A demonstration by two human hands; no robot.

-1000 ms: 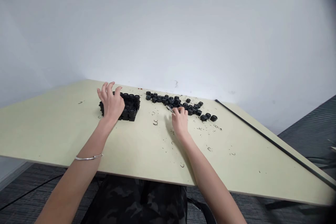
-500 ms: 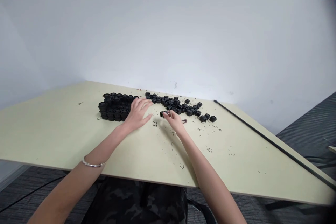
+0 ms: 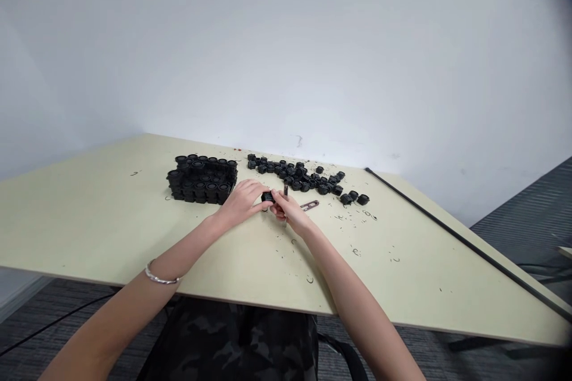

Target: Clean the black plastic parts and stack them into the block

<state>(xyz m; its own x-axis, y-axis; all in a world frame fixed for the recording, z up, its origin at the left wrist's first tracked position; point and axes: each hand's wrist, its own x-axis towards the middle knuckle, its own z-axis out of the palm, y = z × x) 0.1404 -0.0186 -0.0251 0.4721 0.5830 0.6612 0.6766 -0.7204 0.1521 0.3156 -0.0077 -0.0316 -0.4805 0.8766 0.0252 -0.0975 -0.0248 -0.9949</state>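
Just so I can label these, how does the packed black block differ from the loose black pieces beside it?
The packed black block is a squared, multi-layer mass in tidy rows, while the loose black pieces straggle in a single uneven band. The block stands taller than the loose pieces. The block sits left of the loose pieces. Both are dark, round-topped parts on the pale table.

You have one table (image 3: 80, 220) with two hands over it, your left hand (image 3: 241, 202) and your right hand (image 3: 290, 211), and one cap (image 3: 267, 196) between them. Toward the table's far edge sit one packed block (image 3: 201, 178) and one loose pile (image 3: 295, 177), both too many to count. One snips (image 3: 309, 205) and one rod (image 3: 447, 227) lie on the table.
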